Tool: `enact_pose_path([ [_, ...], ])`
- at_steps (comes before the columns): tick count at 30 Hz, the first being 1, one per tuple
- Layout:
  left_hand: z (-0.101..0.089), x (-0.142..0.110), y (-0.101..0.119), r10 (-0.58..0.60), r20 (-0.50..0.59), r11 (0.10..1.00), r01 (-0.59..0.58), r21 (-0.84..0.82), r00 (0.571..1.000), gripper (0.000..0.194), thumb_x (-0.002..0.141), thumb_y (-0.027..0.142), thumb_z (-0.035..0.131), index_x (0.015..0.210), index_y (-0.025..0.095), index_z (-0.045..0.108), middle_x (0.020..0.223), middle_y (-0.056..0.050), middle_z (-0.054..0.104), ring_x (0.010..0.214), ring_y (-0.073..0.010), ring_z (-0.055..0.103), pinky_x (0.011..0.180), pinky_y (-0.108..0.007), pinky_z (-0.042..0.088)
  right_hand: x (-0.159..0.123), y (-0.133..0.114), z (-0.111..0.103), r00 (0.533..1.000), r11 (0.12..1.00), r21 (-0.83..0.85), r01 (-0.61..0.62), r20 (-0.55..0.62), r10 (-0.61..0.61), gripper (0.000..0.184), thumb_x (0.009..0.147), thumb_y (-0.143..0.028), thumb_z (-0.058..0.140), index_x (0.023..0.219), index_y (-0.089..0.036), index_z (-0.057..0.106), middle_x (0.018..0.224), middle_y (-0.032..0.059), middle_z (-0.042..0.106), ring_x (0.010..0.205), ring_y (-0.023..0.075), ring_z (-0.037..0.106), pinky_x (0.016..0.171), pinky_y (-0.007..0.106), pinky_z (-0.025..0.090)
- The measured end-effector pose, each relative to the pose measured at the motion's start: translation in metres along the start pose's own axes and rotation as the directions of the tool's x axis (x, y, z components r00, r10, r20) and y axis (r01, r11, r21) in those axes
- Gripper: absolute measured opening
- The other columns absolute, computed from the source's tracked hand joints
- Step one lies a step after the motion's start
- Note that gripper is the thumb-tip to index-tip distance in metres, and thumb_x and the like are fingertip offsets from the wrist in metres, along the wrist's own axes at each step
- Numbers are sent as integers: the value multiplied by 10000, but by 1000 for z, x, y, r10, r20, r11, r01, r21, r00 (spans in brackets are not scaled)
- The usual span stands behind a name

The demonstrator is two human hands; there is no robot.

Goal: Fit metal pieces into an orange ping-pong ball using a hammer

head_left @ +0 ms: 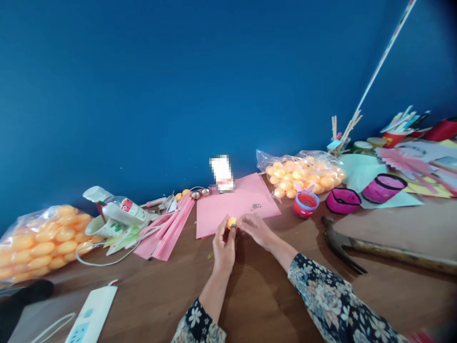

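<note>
My left hand (224, 243) is closed on a small orange ball (232, 222), held just above the table near the front edge of a pink paper sheet (221, 209). A dark or metallic bit shows at the ball's lower side, too small to name. Close against the ball's right side is my right hand (257, 229), its fingertips pinched together. Whatever they hold, if anything, is too small to make out. Several tiny metal pieces (255, 206) lie on the pink sheet just beyond my right hand.
Clear bags of orange balls lie at left (46, 243) and back right (303, 174). A claw hammer (392, 252) rests at right, near a red cup (305, 206) and magenta fabric cups (343, 200). Folded pink strips (167, 228) and a power strip (93, 314) are at left.
</note>
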State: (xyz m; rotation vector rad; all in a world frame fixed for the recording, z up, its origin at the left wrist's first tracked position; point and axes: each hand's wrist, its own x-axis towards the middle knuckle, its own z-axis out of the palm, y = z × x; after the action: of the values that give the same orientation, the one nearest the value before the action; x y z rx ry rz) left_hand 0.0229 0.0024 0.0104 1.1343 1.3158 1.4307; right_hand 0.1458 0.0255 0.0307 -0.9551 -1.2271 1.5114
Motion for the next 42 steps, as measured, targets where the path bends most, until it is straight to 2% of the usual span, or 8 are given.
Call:
enact_pose_path([
  [29, -2, 2, -5, 47, 13, 999, -47, 21, 999, 456, 720, 335, 596, 1144, 184, 527, 1115, -89, 602, 1074, -224, 520, 949, -361, 373, 1, 3, -1, 1000, 1000, -10, -15, 0, 15, 301, 698, -441, 589, 683, -148, 522, 575, -38, 512, 516, 73, 449, 497, 200, 343],
  [42, -3, 2, -8, 42, 5, 999, -42, 13, 999, 462, 701, 337, 614, 1129, 178, 540, 1101, -92, 610, 1045, -227, 542, 929, -358, 394, 1, 3, -3, 996, 995, 35, -90, 2, 90, 286, 676, -420, 618, 688, -146, 536, 625, -26, 553, 553, 81, 504, 545, 212, 403],
])
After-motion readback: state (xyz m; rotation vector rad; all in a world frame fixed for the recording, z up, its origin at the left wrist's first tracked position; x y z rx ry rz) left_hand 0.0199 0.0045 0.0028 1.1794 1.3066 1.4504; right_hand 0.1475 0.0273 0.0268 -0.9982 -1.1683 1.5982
